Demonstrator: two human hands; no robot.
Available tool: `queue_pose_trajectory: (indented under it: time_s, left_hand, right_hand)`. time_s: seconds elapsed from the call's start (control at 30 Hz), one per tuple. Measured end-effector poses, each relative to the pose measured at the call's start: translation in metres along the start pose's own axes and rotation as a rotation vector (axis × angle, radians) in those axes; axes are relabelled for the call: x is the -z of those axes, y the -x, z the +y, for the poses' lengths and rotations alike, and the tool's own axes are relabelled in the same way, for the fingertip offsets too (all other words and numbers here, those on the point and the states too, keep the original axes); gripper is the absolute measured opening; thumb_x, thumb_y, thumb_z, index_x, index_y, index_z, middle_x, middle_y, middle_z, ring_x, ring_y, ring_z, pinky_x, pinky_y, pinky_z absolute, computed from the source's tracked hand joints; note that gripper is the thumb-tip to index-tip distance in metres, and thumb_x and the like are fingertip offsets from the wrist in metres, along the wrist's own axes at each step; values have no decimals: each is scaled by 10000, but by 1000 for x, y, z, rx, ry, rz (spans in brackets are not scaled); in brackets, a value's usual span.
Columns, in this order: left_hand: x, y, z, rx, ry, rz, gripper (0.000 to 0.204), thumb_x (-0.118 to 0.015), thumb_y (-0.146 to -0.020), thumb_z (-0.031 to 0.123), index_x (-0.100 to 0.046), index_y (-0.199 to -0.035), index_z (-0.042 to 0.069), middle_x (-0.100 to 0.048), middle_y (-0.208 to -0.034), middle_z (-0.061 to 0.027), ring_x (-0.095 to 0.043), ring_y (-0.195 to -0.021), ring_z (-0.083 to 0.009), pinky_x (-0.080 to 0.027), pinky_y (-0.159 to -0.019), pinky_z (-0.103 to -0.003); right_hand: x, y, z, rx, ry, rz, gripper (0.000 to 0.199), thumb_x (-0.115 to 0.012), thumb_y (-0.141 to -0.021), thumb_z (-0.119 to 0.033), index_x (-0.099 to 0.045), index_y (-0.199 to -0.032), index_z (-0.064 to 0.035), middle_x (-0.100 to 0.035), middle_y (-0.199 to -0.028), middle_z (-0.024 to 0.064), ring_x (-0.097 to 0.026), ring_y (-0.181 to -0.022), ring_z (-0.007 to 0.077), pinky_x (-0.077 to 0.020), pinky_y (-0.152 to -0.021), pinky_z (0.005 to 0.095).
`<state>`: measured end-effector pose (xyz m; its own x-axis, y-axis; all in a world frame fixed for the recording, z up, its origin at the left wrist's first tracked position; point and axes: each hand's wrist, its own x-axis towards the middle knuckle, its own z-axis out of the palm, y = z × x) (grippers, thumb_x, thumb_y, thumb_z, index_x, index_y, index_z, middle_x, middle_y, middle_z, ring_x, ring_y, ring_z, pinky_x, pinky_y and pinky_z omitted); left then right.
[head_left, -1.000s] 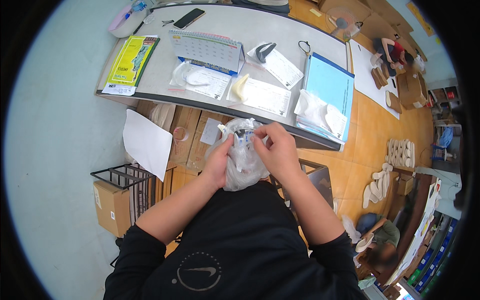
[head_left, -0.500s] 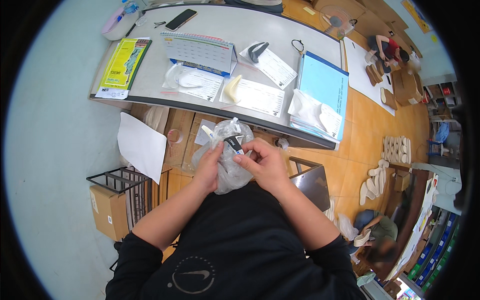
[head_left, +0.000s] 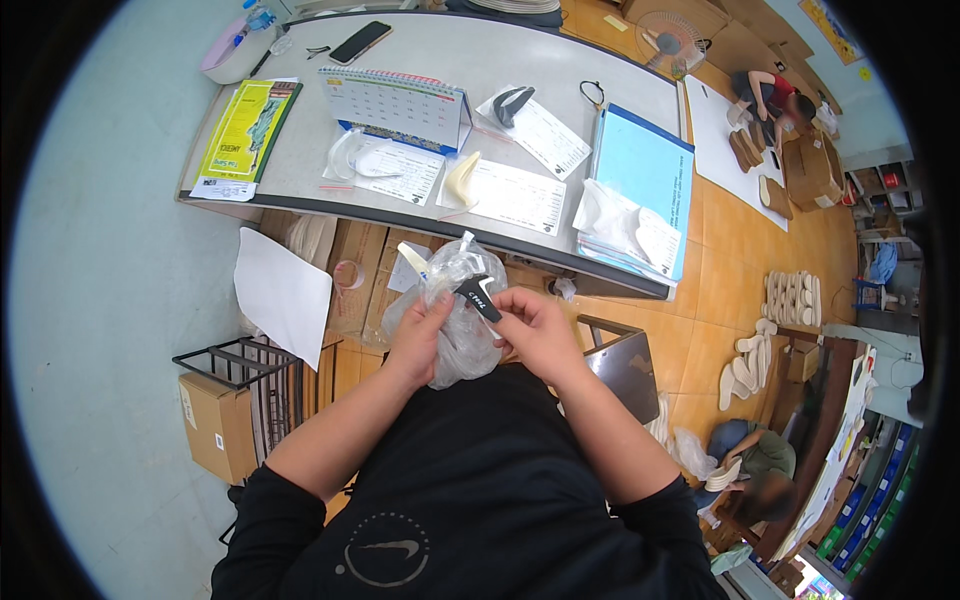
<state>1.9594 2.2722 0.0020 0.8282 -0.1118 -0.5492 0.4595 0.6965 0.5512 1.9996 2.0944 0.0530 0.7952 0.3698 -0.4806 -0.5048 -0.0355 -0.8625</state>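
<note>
A crumpled clear plastic bag (head_left: 452,345) sits in front of my chest, below the desk's front edge. My left hand (head_left: 418,340) grips the bag from the left, fingers curled into the plastic. My right hand (head_left: 535,330) pinches a small black piece with white marks (head_left: 478,297) at the bag's upper right. A pale, curved piece (head_left: 412,257) sticks up at the bag's top left. What else the bag holds is hidden by the wrinkled plastic.
A grey desk (head_left: 300,150) ahead carries a desk calendar (head_left: 395,100), a blue folder (head_left: 640,170), printed sheets, bagged pale parts, a yellow booklet (head_left: 240,125) and a phone (head_left: 358,41). Cardboard boxes and a wire rack (head_left: 250,365) stand below left. People sit on the orange floor at right among shoe insoles.
The bag and both hands have dropped slightly toward my chest. The black piece has come up out of the bag's top, now pinched in my right fingers.
</note>
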Motion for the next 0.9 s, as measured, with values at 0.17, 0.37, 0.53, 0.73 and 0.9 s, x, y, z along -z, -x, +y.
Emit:
queue_pose_trajectory:
  time_s: [0.17,0.37,0.53,0.73,0.9]
  left_hand:
    - [1,1,-3,-30,-31,3,295,-546,-982,250,-561,-1210,64,-643,-1086,-56,-631,-956,-155,-531,-841,-332]
    - [-1,3,0,-8,-29,18,297,-534,-986,251,-563,-1204,52,-648,-1077,-61,-636,-953,-156,-530,-838,-329]
    - [-5,3,2,-23,-12,49,294,-524,-989,255,-571,-1190,44,-650,-1072,-70,-641,-948,-162,-533,-836,-335]
    - [-3,4,3,6,26,46,322,-512,-992,268,-564,-1195,24,-644,-1088,-88,-639,-969,-183,-530,-854,-347]
    - [-2,3,3,22,-8,52,362,-479,-1001,289,-548,-1216,6,-638,-1109,-112,-644,-984,-216,-531,-873,-375]
  right_hand:
    - [-1,-1,-4,-49,-41,5,158,-618,-910,-140,-637,-981,0,-620,-759,-3,-555,-608,56,-447,-543,208]
    - [-2,0,-3,-33,47,16,121,-625,-891,-104,-636,-940,5,-625,-766,0,-560,-620,54,-454,-546,213]
    - [-2,0,-3,-54,104,23,105,-616,-870,-76,-632,-920,15,-624,-747,4,-565,-619,55,-460,-544,219]
    - [4,1,-3,-100,-30,44,120,-622,-889,-118,-633,-918,-2,-609,-715,1,-536,-562,50,-444,-507,207]
    - [9,3,-1,-101,-53,50,127,-624,-901,-131,-633,-926,-7,-601,-697,-2,-523,-546,51,-432,-495,201]
